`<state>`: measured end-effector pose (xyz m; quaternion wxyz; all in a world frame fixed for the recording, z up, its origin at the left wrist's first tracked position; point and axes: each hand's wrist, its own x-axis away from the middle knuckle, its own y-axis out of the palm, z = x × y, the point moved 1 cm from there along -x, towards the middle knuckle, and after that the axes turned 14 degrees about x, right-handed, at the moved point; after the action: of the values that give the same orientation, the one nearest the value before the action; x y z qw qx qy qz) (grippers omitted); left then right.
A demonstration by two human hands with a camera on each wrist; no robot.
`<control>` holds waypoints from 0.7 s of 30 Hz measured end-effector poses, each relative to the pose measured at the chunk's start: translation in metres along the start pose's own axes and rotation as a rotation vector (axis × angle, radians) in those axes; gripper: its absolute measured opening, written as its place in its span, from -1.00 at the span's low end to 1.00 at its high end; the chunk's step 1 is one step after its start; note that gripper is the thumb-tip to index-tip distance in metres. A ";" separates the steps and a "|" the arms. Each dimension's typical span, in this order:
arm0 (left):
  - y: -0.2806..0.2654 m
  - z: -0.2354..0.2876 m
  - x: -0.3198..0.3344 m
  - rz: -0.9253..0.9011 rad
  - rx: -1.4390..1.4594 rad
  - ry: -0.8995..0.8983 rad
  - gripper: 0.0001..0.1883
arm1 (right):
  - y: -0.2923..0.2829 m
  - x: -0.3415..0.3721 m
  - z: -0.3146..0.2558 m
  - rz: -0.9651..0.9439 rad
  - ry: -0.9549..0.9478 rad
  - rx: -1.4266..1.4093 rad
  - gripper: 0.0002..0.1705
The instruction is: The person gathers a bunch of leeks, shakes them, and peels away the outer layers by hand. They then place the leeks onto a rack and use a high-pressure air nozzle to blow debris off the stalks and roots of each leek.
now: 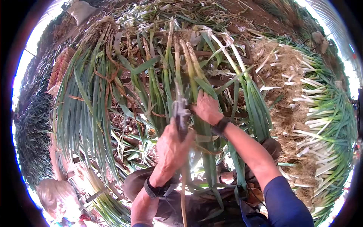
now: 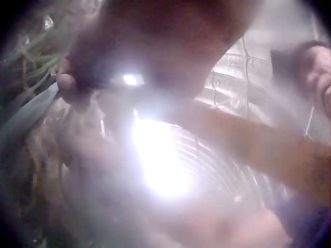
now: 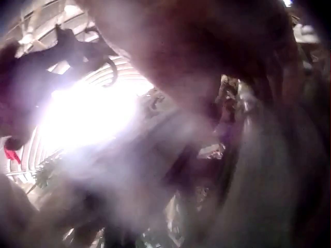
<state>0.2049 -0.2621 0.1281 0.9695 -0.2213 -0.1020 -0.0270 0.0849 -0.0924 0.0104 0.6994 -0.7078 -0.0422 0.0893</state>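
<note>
- Nearest you, a dark blue sleeve [image 1: 287,204] covers your right upper arm, and a slim tan hose [image 1: 183,200] runs upward between your forearms.
- Your left hand [image 1: 171,145], blurred and with a dark band at its wrist, is clenched round a grey metallic hand tool [image 1: 180,111]; the tool stands about upright, its tip among the stalks just left of your right hand.
- Your right hand [image 1: 208,108] grasps long-leaved green stalks with yellowish stems [image 1: 194,89], in front of you near the middle, their stem ends pointing away from you.
- Just beyond your right wrist on the right hang white-stemmed leeks with green leaves [image 1: 236,56].
- To your left, a thick bundle of long green leaves [image 1: 81,106] drapes toward you.
- Well out to your right lies a long row of leeks with pale stems and straw-coloured roots [image 1: 338,132].
- Farther left sits an orange-brown slatted crate [image 1: 62,70]; farthest, at the top left, a pale sack [image 1: 80,12].
</note>
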 end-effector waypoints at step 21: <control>0.032 0.016 -0.001 -0.225 0.236 0.030 -0.54 | -0.056 0.034 0.076 -0.485 -0.038 -0.464 -0.25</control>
<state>0.2036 -0.2257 0.1285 0.9810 -0.0927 -0.1141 -0.1265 0.1073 -0.0101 0.0634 0.5198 -0.8157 -0.2415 -0.0786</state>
